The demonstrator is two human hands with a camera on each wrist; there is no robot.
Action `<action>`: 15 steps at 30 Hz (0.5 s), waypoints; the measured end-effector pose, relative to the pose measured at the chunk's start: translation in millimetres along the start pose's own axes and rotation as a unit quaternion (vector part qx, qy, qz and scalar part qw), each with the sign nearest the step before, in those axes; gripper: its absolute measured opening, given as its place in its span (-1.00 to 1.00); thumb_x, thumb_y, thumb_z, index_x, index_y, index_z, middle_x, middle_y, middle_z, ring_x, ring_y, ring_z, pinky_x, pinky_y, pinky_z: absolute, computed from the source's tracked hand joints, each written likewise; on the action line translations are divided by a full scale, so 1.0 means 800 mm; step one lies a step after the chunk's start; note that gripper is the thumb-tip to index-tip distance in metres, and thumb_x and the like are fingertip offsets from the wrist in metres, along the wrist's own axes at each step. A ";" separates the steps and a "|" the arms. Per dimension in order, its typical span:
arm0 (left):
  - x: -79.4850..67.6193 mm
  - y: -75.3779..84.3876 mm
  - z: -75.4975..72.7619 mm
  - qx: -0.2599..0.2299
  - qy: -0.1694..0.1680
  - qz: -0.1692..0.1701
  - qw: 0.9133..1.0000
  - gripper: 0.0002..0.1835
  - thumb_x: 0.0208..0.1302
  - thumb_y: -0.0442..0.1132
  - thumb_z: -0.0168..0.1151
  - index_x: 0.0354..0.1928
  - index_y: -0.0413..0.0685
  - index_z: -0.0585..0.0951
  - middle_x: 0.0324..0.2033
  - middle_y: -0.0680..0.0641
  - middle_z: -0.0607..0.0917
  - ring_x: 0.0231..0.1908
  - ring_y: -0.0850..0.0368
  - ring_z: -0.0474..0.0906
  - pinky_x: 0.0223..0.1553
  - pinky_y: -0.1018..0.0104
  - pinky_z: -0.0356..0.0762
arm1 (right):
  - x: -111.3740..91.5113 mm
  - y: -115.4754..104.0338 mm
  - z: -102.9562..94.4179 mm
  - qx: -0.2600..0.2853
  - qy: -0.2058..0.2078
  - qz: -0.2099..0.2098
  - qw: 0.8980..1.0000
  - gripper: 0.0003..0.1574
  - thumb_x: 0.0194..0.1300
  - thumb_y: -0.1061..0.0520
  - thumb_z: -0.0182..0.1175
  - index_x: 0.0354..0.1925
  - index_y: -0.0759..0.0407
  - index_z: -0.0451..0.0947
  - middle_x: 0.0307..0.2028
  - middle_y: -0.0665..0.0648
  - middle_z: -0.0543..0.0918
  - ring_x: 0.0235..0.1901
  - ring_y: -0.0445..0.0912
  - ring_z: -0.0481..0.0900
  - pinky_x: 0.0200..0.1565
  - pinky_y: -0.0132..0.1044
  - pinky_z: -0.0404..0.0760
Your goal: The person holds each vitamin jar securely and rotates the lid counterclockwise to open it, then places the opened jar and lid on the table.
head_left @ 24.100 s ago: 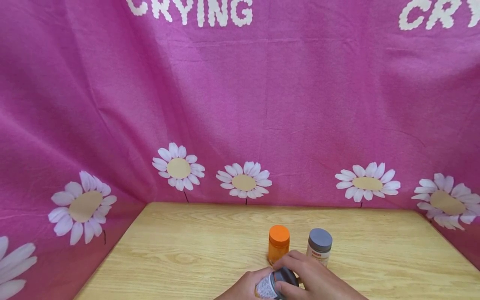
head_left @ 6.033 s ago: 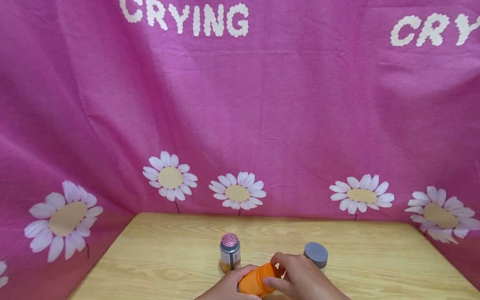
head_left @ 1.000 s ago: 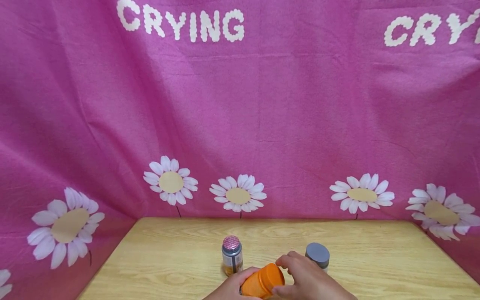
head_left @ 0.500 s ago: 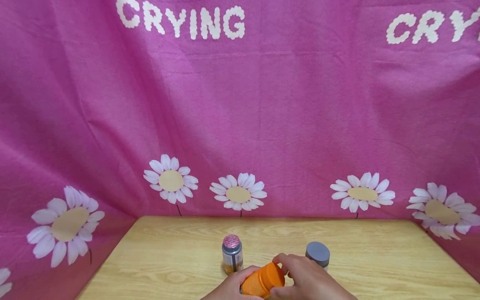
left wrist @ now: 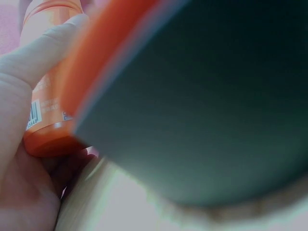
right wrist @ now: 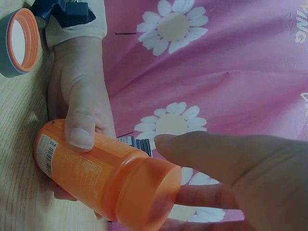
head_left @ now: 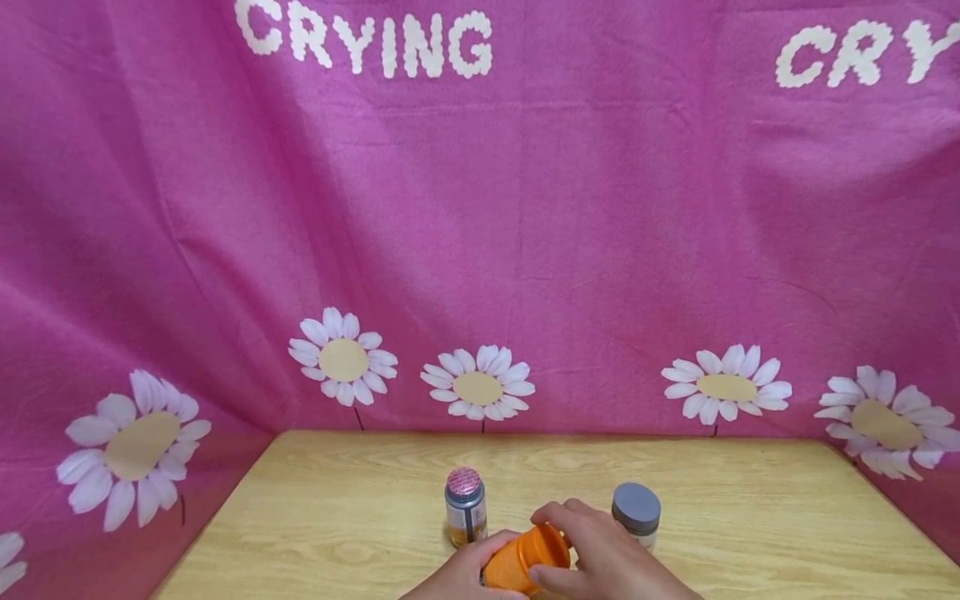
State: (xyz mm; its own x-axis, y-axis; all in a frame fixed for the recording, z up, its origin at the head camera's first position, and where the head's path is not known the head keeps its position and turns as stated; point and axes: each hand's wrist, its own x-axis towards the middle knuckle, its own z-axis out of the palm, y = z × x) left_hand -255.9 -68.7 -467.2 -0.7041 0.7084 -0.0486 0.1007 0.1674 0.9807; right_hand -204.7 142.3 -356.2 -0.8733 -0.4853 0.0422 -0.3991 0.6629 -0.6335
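Note:
My left hand [head_left: 465, 575] grips the body of an orange bottle [right wrist: 91, 168], which leans with its orange cap [head_left: 547, 546] toward my right hand [head_left: 600, 550]. The right fingers and thumb hold that cap from its far and near sides. In the left wrist view, my left thumb [left wrist: 43, 53] lies along the bottle. Behind the left hand stands a dark bottle [head_left: 467, 521] without its cap, its mouth covered by a pink foil seal. A grey-capped bottle [head_left: 636, 508] stands behind the right hand, its lower part hidden.
A loose dark cap [right wrist: 8, 45] with an orange inside lies on the wooden table [head_left: 337, 508] beside my left wrist. It looms large and blurred in the left wrist view. A pink curtain [head_left: 585, 208] with daisies hangs behind the table.
Earlier both hands held the dark-capped bottle while the orange one stood on the table; they have since swapped. Within the last second my right fingers moved left, from beside the orange cap onto it.

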 end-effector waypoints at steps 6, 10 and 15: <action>0.001 -0.001 0.000 -0.006 -0.006 0.006 1.000 -0.51 0.10 -0.10 0.25 0.10 0.30 0.40 -0.12 0.03 0.55 -0.21 0.11 0.49 -0.19 0.31 0.46 | 0.000 -0.003 0.002 -0.001 0.012 -0.022 1.000 -0.49 0.03 -0.20 0.26 -0.10 0.01 0.49 -0.26 -0.10 0.48 -0.34 -0.22 0.42 -0.33 -0.38 0.52; 0.001 -0.001 -0.001 -0.009 -0.005 0.002 1.000 -0.51 0.09 -0.11 0.26 0.10 0.31 0.40 -0.11 0.03 0.55 -0.20 0.09 0.49 -0.18 0.29 0.46 | -0.001 -0.003 0.002 -0.009 0.023 -0.034 0.999 -0.54 0.03 -0.21 0.26 -0.14 -0.04 0.50 -0.26 -0.12 0.47 -0.35 -0.23 0.41 -0.35 -0.42 0.49; 0.002 -0.001 -0.001 -0.017 -0.006 -0.006 1.000 -0.51 0.10 -0.10 0.26 0.10 0.31 0.40 -0.10 0.02 0.54 -0.18 0.09 0.48 -0.15 0.27 0.46 | 0.000 -0.003 0.001 -0.004 0.024 -0.045 0.999 -0.62 0.03 -0.16 0.28 -0.18 -0.08 0.50 -0.26 -0.13 0.47 -0.33 -0.23 0.41 -0.33 -0.40 0.50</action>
State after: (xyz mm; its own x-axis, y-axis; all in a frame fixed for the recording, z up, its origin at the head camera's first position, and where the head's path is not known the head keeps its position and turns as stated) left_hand -257.7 -68.2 -468.0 -0.6964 0.7148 -0.0630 0.0673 0.1524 0.9860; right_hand -203.5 140.4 -355.7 -0.8463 -0.5151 0.1359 -0.4786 0.6232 -0.6185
